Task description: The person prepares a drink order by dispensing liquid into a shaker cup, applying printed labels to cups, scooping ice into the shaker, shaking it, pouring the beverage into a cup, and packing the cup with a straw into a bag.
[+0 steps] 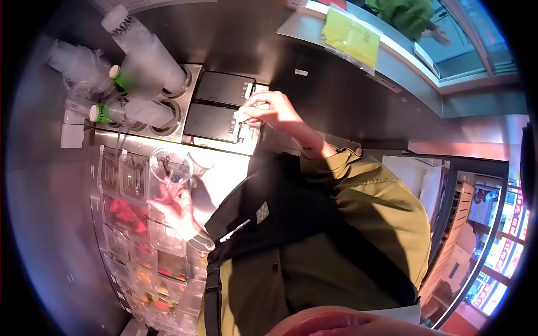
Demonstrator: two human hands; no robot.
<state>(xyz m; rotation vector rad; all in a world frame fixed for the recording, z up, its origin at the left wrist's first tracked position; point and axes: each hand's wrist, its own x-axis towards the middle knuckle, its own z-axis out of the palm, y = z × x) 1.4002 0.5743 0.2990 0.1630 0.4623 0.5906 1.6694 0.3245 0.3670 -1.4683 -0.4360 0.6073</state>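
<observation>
Clear cup (172,165), white slip (241,117) in hands (178,207) (273,110)

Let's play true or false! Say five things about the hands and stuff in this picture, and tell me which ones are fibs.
1. The right hand pinches something small and white. True.
2. The apron is bright red. False: it is black.
3. The left hand is far from the clear round container. False: its fingers are right by it.
4. Red food shows among the clear bins. True.
5. The sleeve on the right arm is purple. False: it is olive green.
</observation>
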